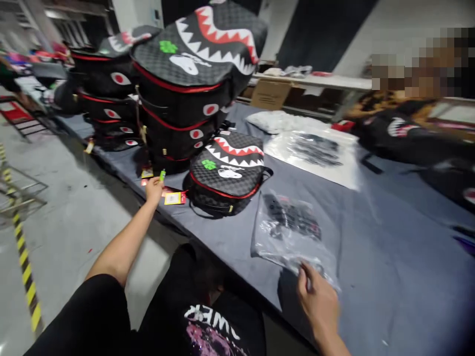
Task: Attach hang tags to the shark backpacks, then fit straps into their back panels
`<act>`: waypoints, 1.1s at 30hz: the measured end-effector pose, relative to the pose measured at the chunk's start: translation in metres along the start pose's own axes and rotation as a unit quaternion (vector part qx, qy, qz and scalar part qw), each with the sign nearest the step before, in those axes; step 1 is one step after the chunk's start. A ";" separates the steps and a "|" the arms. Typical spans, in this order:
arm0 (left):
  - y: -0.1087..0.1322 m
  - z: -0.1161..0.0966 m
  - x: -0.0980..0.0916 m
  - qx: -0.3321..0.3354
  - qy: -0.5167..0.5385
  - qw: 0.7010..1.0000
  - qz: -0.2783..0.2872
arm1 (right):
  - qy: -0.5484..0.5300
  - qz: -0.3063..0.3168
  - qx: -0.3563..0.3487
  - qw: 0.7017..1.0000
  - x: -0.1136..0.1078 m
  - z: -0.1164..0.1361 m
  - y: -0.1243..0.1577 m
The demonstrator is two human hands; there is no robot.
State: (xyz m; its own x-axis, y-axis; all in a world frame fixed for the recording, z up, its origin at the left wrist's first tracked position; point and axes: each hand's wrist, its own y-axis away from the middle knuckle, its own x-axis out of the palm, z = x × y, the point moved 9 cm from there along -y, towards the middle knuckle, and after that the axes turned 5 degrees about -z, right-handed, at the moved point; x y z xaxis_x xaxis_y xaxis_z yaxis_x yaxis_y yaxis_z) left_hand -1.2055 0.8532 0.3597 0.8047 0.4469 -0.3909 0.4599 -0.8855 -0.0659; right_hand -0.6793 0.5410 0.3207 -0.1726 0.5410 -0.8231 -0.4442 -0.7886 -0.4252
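My left hand (153, 190) is closed around a small bright green object (162, 175) at the table's near edge; its kind is too small to tell. Beside it lies a red and yellow hang tag (174, 198) of a small checked backpack (226, 170) with a shark-mouth print. At the lower right, my right hand (319, 299) pinches the near edge of a clear plastic bag (270, 242). Inside that bag is something dark and checked, flat on the table.
Tall stacks of similar backpacks (178, 106) stand on the grey-covered table (371, 237). White plastic packaging (315, 148) and a cardboard box (270, 93) are farther back. Another person (426, 69) is at the right, near a dark backpack (397, 131). Striped floor tape (24, 257) runs at left.
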 end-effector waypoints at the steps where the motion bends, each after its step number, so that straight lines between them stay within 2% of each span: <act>1: 0.019 0.000 -0.004 0.004 0.026 1.000 0.012 | -0.029 -0.011 0.004 0.999 -0.004 0.005 0.003; 2: 0.044 -0.002 -0.002 0.010 0.052 0.998 0.036 | -0.077 0.009 0.006 0.997 0.000 0.017 0.006; 4: 0.112 -0.008 0.020 0.028 0.103 0.986 0.131 | -0.208 0.108 0.015 0.972 0.024 0.059 0.013; 6: 0.194 -0.018 0.056 0.046 0.145 0.955 0.254 | -0.339 0.217 0.011 0.915 0.050 0.119 0.021; 8: 0.267 -0.029 0.085 0.061 0.175 0.918 0.351 | -0.417 0.271 0.018 0.867 0.064 0.166 0.023; 10: 0.314 -0.040 0.100 0.075 0.192 0.877 0.434 | -0.431 0.292 0.029 0.853 0.066 0.185 0.020; 11: 0.325 -0.045 0.101 0.094 0.179 0.864 0.461 | -0.424 0.286 0.034 0.859 0.060 0.181 0.017; 13: 0.319 -0.055 0.095 0.173 0.119 0.857 0.470 | -0.400 0.246 0.051 0.881 0.037 0.152 0.012; 14: 0.305 -0.062 0.089 0.236 0.078 0.863 0.439 | -0.381 0.202 0.063 0.900 0.018 0.128 0.009; 16: 0.270 -0.085 0.078 0.373 0.006 0.868 0.328 | -0.310 0.066 0.083 0.945 -0.029 0.074 0.010; 17: 0.255 -0.097 0.079 0.430 -0.037 0.860 0.272 | -0.254 -0.006 0.079 0.964 -0.053 0.051 0.014; 18: 0.244 -0.107 0.085 0.475 -0.086 0.844 0.234 | -0.190 -0.061 0.064 0.978 -0.072 0.036 0.020; 19: 0.236 -0.117 0.097 0.509 -0.137 0.824 0.210 | -0.126 -0.085 0.039 0.988 -0.081 0.028 0.026; 20: 0.230 -0.124 0.112 0.534 -0.187 0.800 0.199 | -0.070 -0.072 0.007 0.995 -0.079 0.028 0.029; 21: 0.226 -0.130 0.128 0.549 -0.234 0.778 0.197 | -0.019 -0.033 -0.027 0.999 -0.068 0.032 0.030; 23: 0.219 -0.138 0.156 0.555 -0.305 0.748 0.198 | 0.063 0.061 -0.079 0.993 -0.029 0.043 0.023; 25: 0.213 -0.140 0.172 0.553 -0.344 0.734 0.194 | 0.111 0.108 -0.098 0.983 0.007 0.052 0.004; 27: 0.213 -0.137 0.178 0.570 -0.360 0.714 0.190 | 0.121 0.112 -0.088 0.982 0.031 0.054 -0.021; 30: 0.213 -0.126 0.178 0.602 -0.380 0.677 0.189 | 0.131 0.106 -0.044 0.985 0.041 0.032 -0.042; 33: 0.202 -0.123 0.174 0.585 -0.391 0.690 0.169 | 0.162 0.100 0.024 0.981 0.027 -0.014 -0.036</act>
State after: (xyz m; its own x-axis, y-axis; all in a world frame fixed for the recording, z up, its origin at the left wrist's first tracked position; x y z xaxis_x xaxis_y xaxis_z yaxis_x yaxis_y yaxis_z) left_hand -0.9265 0.7675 0.3909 0.1331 0.3895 -0.9114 -0.6912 -0.6226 -0.3670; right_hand -0.6551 0.5799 0.3086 0.0248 0.2490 -0.9682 -0.4715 -0.8511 -0.2309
